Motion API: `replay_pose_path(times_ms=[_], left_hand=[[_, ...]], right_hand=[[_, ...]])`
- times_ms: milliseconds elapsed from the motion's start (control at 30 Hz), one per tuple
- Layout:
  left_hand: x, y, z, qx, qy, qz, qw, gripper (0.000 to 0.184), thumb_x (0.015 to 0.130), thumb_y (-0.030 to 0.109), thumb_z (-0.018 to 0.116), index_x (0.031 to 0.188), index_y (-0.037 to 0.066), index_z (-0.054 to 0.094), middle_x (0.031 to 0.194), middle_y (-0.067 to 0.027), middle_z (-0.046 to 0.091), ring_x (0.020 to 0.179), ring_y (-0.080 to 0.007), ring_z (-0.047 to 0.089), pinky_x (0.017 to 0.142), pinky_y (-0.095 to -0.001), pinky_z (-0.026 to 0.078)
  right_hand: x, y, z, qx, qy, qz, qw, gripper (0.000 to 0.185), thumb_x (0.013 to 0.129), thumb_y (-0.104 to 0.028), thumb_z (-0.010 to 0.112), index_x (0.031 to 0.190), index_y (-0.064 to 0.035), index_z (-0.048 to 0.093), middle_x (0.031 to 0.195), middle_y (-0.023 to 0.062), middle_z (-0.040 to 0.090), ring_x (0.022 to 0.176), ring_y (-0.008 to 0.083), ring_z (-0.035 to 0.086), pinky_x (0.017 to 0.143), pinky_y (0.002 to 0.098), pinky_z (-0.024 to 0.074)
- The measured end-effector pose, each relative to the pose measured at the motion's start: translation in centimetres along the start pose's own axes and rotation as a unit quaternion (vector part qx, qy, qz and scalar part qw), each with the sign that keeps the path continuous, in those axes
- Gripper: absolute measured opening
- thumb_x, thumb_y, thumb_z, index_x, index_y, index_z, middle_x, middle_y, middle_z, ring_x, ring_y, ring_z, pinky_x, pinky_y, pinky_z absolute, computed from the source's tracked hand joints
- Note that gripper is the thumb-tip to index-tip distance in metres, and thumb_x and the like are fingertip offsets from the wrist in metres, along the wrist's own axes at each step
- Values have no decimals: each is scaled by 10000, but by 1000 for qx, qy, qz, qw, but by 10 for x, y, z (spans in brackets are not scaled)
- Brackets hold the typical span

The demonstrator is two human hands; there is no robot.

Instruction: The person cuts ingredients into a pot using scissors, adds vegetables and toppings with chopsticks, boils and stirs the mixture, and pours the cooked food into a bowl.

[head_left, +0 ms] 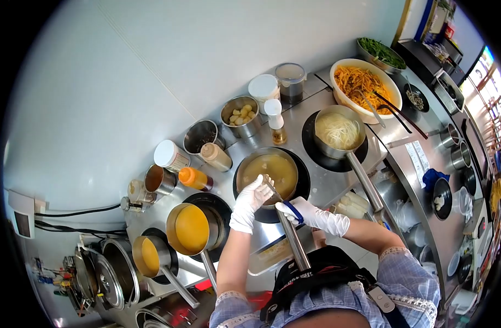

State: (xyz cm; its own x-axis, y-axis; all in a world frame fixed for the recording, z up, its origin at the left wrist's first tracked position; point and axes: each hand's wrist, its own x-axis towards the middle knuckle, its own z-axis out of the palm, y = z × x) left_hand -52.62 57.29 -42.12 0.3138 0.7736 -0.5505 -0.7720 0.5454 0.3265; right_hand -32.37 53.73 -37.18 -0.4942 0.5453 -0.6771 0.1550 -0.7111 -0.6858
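Note:
My left hand (255, 194), in a white glove, is closed at the near-left rim of a saucepan of cloudy broth (272, 167). What its fingers pinch is too small to tell. My right hand (302, 212), also gloved, is closed around a blue-edged item (294, 212) just above the pan's long metal handle (295, 243). A narrow greyish piece lies between the two hands, over the pan's near rim. Pale lumps show in the broth.
Pots of yellow liquid (192, 229) stand left, a pot of pale noodles (338, 131) right. Behind are a squeeze bottle (194, 178), a shaker (277, 123) and a pot of pale chunks (240, 115). Farther right are a bowl of orange shreds (359, 87) and leafy greens (380, 52).

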Motion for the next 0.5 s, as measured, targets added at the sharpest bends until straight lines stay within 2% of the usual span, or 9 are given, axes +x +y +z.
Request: replay_pose_path(times_ms=[67,200,267,300,333,400,433,467,500], left_hand=[[2,5,-5,16,-3,-13,1000,283,845,202,653,1059,31,580,1044,-103,599,1055,-246,550,944,-402,422],[6,6,-1,64,16,-42,997,280,850,152,633,1082,11,563,1061,-139,598,1055,-285,556,950,-432,428],[7,5,3,133,59,-19,989,297,850,95,612,1103,-36,526,1057,-184,587,1041,-331,564,933,-458,457],[7,6,4,184,90,5,979,324,845,48,593,1122,-79,483,1057,-213,574,1022,-365,571,895,-466,492],[7,10,7,242,127,25,962,418,841,32,589,1204,-102,432,1083,-219,569,1001,-354,581,866,-447,514],[8,10,10,373,163,104,907,562,831,56,614,1305,-91,352,1147,-221,555,1005,-339,583,861,-444,510],[6,14,14,465,190,114,857,636,829,100,641,1364,-27,323,1072,-190,610,998,-309,594,843,-437,502],[-2,15,27,513,220,112,822,594,817,130,661,1326,-28,399,1060,-163,628,999,-260,599,866,-385,475],[5,15,20,562,211,192,776,525,819,129,656,1279,-23,456,1082,-173,619,983,-240,598,850,-348,475]], right_hand=[[-5,-1,7,-2,39,5,999,465,763,-474,712,563,-124,480,488,-24,425,382,87,366,376,234,258],[-1,14,9,33,40,-36,998,472,760,-494,704,560,-132,477,481,-24,423,381,91,380,375,237,257],[0,17,12,51,50,-14,997,492,760,-559,667,597,-132,487,497,-25,445,392,96,411,374,233,273],[2,17,12,118,16,13,993,511,755,-603,637,631,-129,493,507,-27,458,401,98,430,373,231,283],[2,18,11,184,-20,40,982,538,749,-646,607,664,-126,499,517,-30,471,411,101,448,372,228,294],[-2,24,4,154,-102,34,982,630,753,-740,484,794,-112,505,562,-33,480,485,110,485,402,219,318],[-7,26,3,168,-121,38,978,638,756,-744,473,808,-109,505,571,-33,477,500,113,486,412,220,322],[-12,28,2,182,-141,41,972,646,758,-748,462,823,-107,505,580,-33,475,515,115,488,423,220,326],[-15,35,0,192,-149,30,970,626,769,-740,458,791,-117,509,581,-35,464,516,121,485,433,225,333]])
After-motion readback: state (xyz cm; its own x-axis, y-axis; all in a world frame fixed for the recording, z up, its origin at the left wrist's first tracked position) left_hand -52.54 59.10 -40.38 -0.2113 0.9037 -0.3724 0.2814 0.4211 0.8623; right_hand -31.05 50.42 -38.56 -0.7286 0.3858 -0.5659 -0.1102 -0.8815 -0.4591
